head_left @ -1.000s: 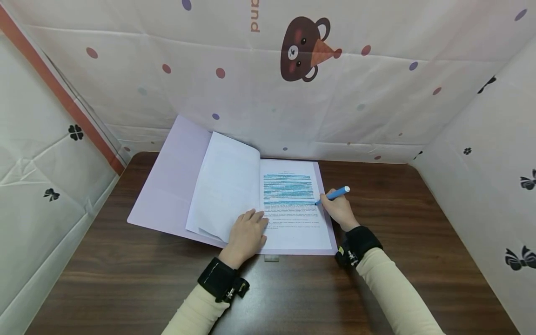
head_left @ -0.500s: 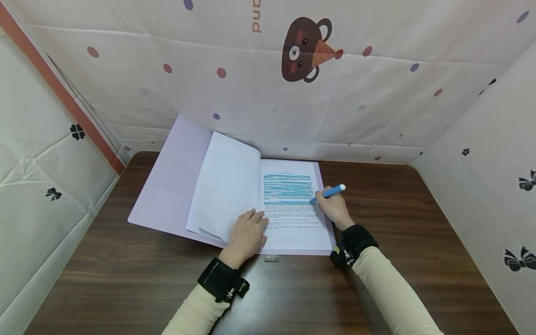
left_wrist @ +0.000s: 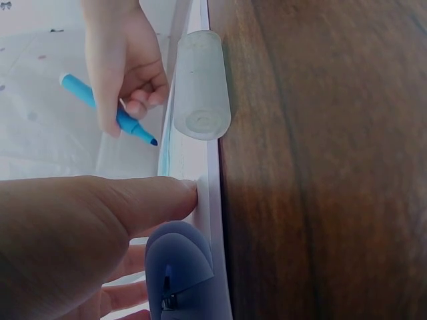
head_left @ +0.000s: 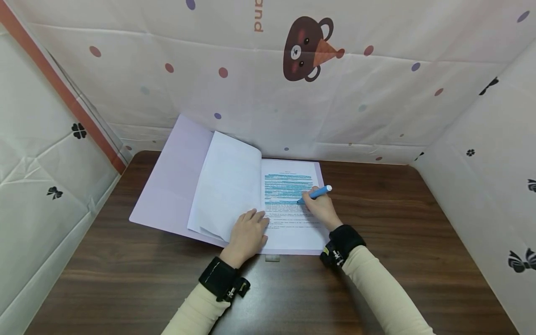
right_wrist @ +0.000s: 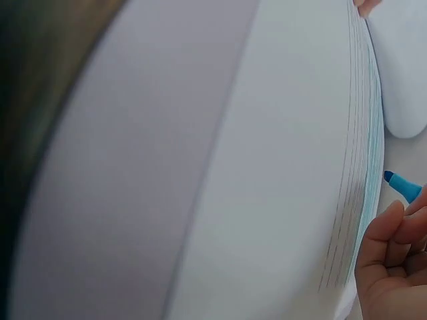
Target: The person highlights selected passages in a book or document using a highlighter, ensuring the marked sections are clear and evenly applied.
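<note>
A lilac folder point(head_left: 165, 186) lies spread on the table, with a turned white sheet point(head_left: 228, 181) on its left. To the right is a printed page point(head_left: 293, 239) whose upper lines of text point(head_left: 289, 186) are coloured blue. My left hand point(head_left: 246, 232) rests with fingers extended on the fold between the two sheets. In my right hand point(head_left: 321, 209) I pinch a blue highlighter point(head_left: 320, 191), tip down at the lowest coloured line. Whether the dark tip point(left_wrist: 154, 142) touches the paper, I cannot tell. The right wrist view shows the same highlighter point(right_wrist: 404, 187) beside the page edge.
A small frosted cylinder-like piece point(left_wrist: 202, 87) sits at the folder's front edge. Brown wooden table point(head_left: 138, 279) surrounds the folder. Behind stands a white patterned cloth wall point(head_left: 251, 93), with another at the right point(head_left: 481, 186).
My right hand and the highlighter have slid left across the page, from near its right edge toward the middle of the lines. My left hand stays in place on the sheets.
</note>
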A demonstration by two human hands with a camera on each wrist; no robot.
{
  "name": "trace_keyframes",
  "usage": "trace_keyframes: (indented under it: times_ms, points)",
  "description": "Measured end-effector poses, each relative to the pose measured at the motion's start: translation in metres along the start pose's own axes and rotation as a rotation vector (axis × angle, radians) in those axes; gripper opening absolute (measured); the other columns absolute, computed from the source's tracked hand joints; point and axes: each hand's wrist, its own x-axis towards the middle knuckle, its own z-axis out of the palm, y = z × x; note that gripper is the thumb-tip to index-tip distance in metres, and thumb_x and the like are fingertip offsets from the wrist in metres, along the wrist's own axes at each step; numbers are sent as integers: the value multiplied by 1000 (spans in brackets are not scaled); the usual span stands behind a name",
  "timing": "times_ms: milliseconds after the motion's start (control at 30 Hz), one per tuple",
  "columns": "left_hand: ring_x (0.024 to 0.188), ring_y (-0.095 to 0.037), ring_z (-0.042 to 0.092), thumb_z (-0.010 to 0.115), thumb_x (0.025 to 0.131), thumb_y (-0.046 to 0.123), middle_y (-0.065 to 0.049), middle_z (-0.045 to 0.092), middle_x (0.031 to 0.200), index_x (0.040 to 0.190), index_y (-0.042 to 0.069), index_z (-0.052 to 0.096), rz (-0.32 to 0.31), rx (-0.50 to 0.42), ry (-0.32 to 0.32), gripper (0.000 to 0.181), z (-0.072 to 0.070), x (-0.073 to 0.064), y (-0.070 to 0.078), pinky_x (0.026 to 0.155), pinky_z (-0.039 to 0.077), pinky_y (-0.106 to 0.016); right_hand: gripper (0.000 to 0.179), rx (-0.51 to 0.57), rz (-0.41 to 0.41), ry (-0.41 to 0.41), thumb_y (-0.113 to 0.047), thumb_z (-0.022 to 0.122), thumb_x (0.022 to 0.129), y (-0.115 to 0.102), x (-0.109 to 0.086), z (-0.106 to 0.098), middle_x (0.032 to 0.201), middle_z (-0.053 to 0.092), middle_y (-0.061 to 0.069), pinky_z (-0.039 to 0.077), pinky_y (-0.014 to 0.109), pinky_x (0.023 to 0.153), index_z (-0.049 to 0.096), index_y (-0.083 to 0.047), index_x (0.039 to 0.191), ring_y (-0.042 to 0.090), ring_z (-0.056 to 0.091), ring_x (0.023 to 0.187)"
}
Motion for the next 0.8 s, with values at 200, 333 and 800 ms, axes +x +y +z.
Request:
trace_keyframes:
  times_ms: [200,333,800]
  points:
    - [127,-29,42,67,81,32,-8,52,133,122,14,60,-2,0,-6,45,-1,0,1,105,33,-41,31,-17,-25,-19,-34,46,93,-8,0,11,62,43,4,29,24,49,39,-9,75,17,37,55]
    - [127,-29,42,67,81,32,-8,52,133,122,14,60,-1,1,-9,45,-1,0,1,105,33,-42,30,-33,-21,-31,-34,45,93,-16,-1,19,61,45,3,30,25,49,40,-10,75,16,38,54]
    - [127,-28,42,68,81,32,-8,52,133,122,14,60,-2,-5,-9,45,-1,1,0,105,33,-41,29,-13,-92,-54,-32,47,92,-35,-3,43,62,51,2,36,27,55,44,-11,72,17,44,57]
